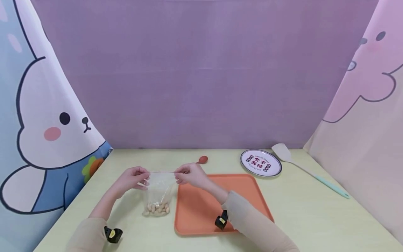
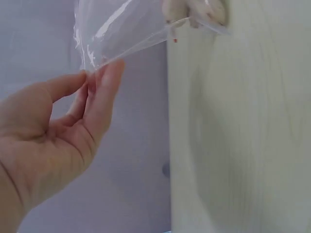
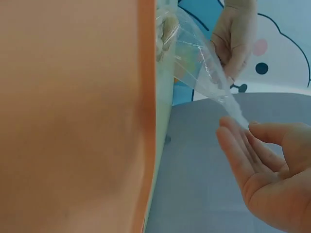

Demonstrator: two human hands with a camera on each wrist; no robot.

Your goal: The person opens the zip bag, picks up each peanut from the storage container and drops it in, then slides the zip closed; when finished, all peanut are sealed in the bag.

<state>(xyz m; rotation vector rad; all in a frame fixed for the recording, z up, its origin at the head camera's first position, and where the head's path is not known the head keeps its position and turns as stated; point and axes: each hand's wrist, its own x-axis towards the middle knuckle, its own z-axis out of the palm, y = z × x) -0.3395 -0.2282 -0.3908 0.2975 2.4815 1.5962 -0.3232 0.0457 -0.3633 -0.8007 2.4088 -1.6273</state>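
A clear plastic bag (image 1: 160, 189) stands upright on the table, its top edge stretched taut between both hands. Pale, nut-like pieces (image 1: 158, 209) fill its bottom. My left hand (image 1: 133, 180) pinches the bag's upper left corner between thumb and fingertips; the left wrist view shows the film rising from that pinch. At the opposite corner, my right hand (image 1: 190, 175) pinches the edge the same way, with its forearm over the orange tray (image 1: 201, 213). In the right wrist view, the bag (image 3: 209, 73) spans the gap between the two hands.
Behind the right hand lies a small red spoon (image 1: 203, 160), its handle partly hidden. A white plate (image 1: 261, 163) with a dark rim and red lettering is at the back right. Beside it a spatula (image 1: 310, 171) with a pale green handle points toward the table's right edge.
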